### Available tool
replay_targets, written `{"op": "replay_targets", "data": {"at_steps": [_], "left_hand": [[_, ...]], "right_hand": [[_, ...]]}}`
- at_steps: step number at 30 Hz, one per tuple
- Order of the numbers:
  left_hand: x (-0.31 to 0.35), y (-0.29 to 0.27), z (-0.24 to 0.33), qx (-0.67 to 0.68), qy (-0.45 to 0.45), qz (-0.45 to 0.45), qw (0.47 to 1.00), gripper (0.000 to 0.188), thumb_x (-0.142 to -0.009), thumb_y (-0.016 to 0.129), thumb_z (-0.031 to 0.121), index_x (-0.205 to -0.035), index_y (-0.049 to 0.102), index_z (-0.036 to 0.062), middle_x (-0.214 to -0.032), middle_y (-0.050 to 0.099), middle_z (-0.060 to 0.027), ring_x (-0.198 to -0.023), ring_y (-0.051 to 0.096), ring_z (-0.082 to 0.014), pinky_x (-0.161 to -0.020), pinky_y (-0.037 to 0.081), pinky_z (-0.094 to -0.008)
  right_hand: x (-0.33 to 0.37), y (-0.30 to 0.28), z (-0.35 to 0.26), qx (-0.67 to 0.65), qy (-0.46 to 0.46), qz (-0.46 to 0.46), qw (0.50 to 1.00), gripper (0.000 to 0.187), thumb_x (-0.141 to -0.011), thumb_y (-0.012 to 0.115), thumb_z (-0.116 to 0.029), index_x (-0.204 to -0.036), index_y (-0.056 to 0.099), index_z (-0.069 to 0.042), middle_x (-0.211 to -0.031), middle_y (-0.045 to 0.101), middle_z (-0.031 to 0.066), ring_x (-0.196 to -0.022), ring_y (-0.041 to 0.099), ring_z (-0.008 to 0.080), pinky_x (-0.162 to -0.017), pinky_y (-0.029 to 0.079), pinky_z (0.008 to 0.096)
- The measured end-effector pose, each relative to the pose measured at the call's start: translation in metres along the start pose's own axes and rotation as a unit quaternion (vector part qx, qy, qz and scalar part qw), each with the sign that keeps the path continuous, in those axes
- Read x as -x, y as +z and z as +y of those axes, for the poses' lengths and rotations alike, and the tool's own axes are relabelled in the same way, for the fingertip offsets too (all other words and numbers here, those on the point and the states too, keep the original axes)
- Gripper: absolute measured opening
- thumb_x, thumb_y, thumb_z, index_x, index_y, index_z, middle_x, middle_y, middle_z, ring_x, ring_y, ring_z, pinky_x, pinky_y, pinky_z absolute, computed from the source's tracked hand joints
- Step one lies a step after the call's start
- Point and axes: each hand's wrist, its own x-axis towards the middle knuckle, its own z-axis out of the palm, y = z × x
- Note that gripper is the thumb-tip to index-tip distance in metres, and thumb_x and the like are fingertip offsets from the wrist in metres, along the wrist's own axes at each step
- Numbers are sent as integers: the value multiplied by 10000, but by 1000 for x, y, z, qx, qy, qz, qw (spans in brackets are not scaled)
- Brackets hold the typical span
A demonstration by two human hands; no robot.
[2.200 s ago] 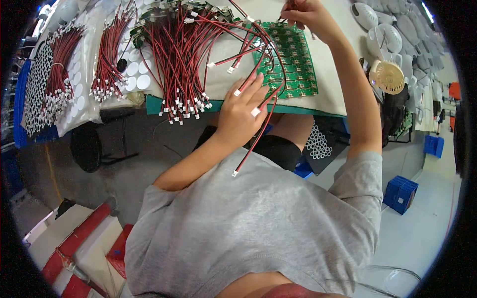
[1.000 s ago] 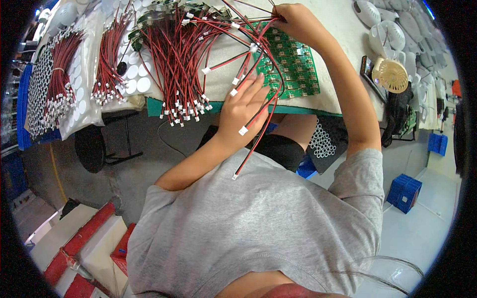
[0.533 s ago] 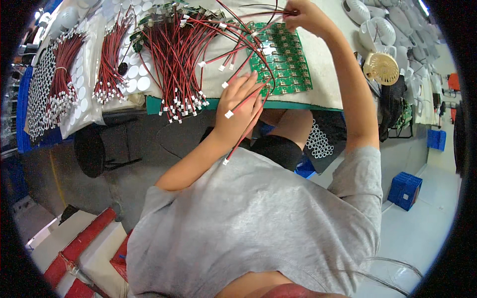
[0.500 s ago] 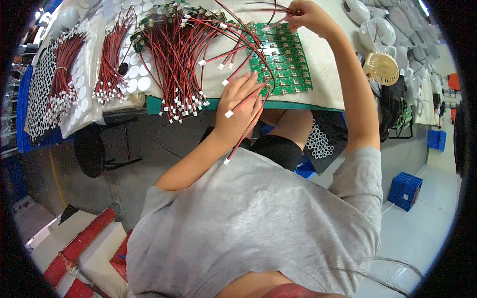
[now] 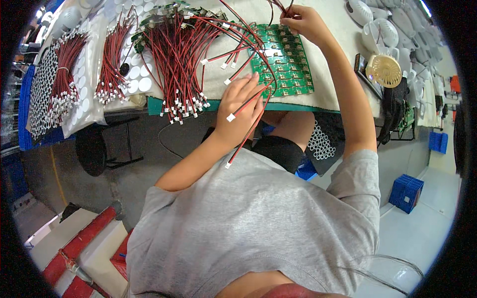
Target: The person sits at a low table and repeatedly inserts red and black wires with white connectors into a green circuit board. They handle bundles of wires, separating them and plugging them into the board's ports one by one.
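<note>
Clear plastic forms a bag [image 5: 96,94] at the left of the surface [image 5: 328,64], with white discs [image 5: 83,93] showing in it and a tied bundle [image 5: 62,72] of red and black wires along its left side. A blue crate [image 5: 406,193] stands on the floor to the right, its contents hard to make out; a smaller blue bin [image 5: 437,142] sits beyond it.

The green board [image 5: 293,67] lies near the front edge of the surface, right of a large heap [image 5: 179,64] of wires with white plugs. Loose wires [image 5: 266,57] from that side cross the board's left part and cover some of it.

The left hand [image 5: 241,104] lies palm down at the board's near left corner, fingers outstretched and slightly parted, two wires running over its back. The right hand [image 5: 300,22] is at the far right corner, thumb and forefinger pinched together on dark strands [image 5: 285,9] that run out of view. A cream fan [image 5: 384,70] and white casings [image 5: 382,35] are to the right of that forearm.
</note>
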Motion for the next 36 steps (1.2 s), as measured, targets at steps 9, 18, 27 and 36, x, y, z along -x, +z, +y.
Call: {"op": "replay_targets", "data": {"at_steps": [9,18,27,36], "left_hand": [[-1,0,1,0,6,6,1000,213,-663,571,44,-869,570,-10,-1049,515,-128,-949,477,-274,-811,387,-379],[-1,0,2,8,-5,6,1000,268,-638,552,11,-905,574,5,-1012,542,-153,-992,477,-285,-857,371,-357],[-1,-1,2,3,-4,-1,1000,272,-647,549,17,-918,567,6,-1021,537,-154,-997,474,-286,-862,366,-366],[0,0,0,-4,0,-7,1000,286,-647,547,20,-932,562,7,-1015,542,-146,-1002,469,-283,-862,363,-369]], "right_hand": [[-6,2,-8,221,-64,32,973,184,-671,585,-158,-769,606,-4,-666,594,129,-588,566,205,-589,444,306],[0,3,12,138,-72,21,988,196,-690,580,-166,-808,604,-11,-684,592,136,-599,561,206,-595,438,315],[0,5,-1,272,-87,41,957,186,-729,548,-169,-822,586,-13,-688,575,169,-610,557,302,-584,435,352],[3,11,7,214,-129,62,966,159,-739,532,-158,-798,558,-12,-679,561,165,-609,536,330,-574,424,372]]}}
